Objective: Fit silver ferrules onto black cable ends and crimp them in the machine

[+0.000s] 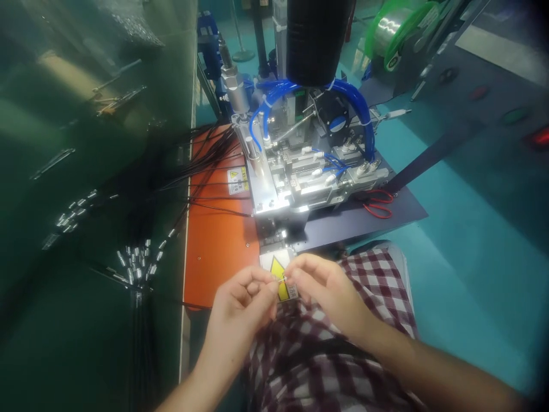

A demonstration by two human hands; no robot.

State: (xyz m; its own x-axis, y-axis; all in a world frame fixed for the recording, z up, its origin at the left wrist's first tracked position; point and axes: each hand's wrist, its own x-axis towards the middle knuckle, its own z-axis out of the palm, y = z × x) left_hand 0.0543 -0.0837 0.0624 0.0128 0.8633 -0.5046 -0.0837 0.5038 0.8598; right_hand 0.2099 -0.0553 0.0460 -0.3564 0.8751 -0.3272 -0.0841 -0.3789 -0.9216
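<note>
My left hand (242, 306) and my right hand (323, 286) meet in front of my lap, fingertips pinched together. Between them sits a tiny metal piece (279, 278), too small to name, with a thin black wire that I can barely follow. Both hands hover just below the front edge of a small metal machine (295, 177) with blue air hoses (355, 103), mounted on an orange plate (214, 246). A yellow warning label (281, 273) lies right behind my fingertips.
A bundle of black cables with silver end plugs (137, 257) spreads over the green surface at left. Red-handled scissors (380, 204) lie on the dark mat right of the machine. A green wire spool (392, 31) stands at the back right. A checked cloth covers my lap.
</note>
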